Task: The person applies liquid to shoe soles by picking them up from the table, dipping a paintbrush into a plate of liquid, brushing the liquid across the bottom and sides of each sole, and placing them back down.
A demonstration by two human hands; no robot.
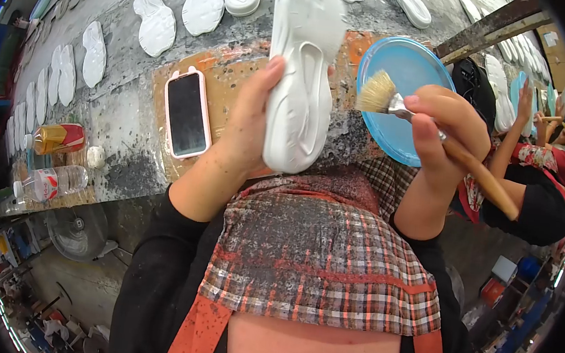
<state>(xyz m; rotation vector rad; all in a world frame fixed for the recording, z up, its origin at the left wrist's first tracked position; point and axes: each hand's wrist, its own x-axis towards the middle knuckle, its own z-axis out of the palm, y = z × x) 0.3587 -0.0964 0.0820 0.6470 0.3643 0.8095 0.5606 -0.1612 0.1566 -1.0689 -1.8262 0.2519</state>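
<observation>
1. The person's left hand (251, 112) is gripping a long, white, molded shoe sole (287, 133), holding it up lengthwise in front of the body. The thumb is pressing one long edge while the fingers are wrapping behind, a fingertip showing at the opposite edge.

2. The person's right hand (454, 125) is closing narrowly around a paintbrush (477, 171) with cream bristles, a silvery metal collar and a brown wooden handle. Thumb and fingers are pinching it near the collar; the handle is slanting back past the palm.

3. The bristles are pointing toward the shoe sole, staying clear of its surface. Below the brush, a round, light blue plastic basin (409, 66) is sitting between the two grips, nearer the right one.

4. Just left of the left grip, a dark-screened phone in a pale pink case (187, 116) is lying on a brown, paint-spotted board (227, 79).

5. Farther left, two clear plastic bottles (61, 184) are lying on their sides on the gray, paint-splattered table (120, 127), one holding amber contents.

6. Beyond the left grip, I am seeing more white soles (154, 22) spreading in rows.

7. Past the right grip, another person (532, 200) in black sleeves is raising a hand.
</observation>
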